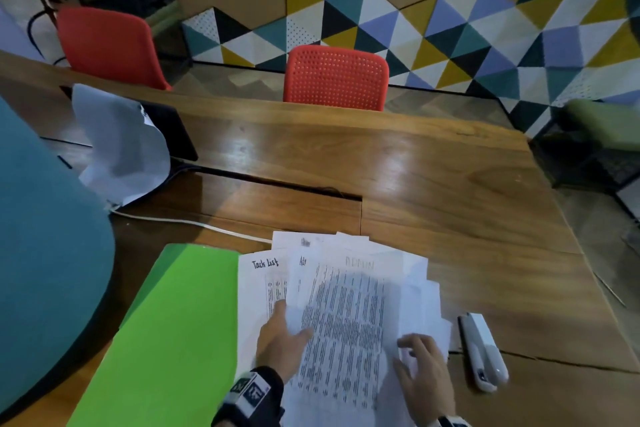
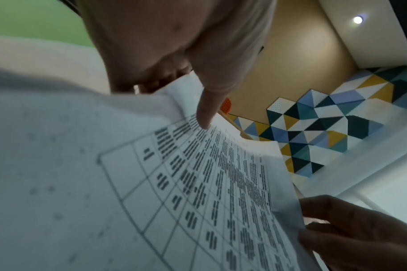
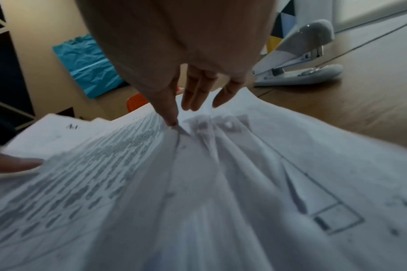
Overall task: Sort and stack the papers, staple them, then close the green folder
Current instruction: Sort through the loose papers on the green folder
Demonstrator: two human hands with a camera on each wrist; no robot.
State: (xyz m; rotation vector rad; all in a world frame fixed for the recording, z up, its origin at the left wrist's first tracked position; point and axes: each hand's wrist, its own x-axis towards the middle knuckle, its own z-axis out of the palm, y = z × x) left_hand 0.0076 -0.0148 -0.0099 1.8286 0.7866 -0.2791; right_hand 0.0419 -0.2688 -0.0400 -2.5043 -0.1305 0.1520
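Observation:
The green folder (image 1: 166, 333) lies open on the wooden table (image 1: 450, 191), with a fan of white papers (image 1: 349, 302) on its right half. My left hand (image 1: 292, 322) pinches the left edge of the top printed sheet (image 2: 220, 183), thumb (image 2: 205, 111) on top and fingers underneath. At the right side of the pile my right hand (image 1: 412, 350) presses down with straight fingertips (image 3: 172, 119). A "Task List" sheet (image 1: 263, 274) pokes out on the left. Just right of the papers a white stapler (image 1: 483, 350) lies on the table, untouched.
Two red chairs (image 1: 336, 78) (image 1: 107, 45) stand at the table's far side. A crumpled white sheet (image 1: 121, 146) leans on a dark device at the back left, and a white cable (image 1: 180, 222) runs from it. A large teal shape (image 1: 45, 253) fills the left edge.

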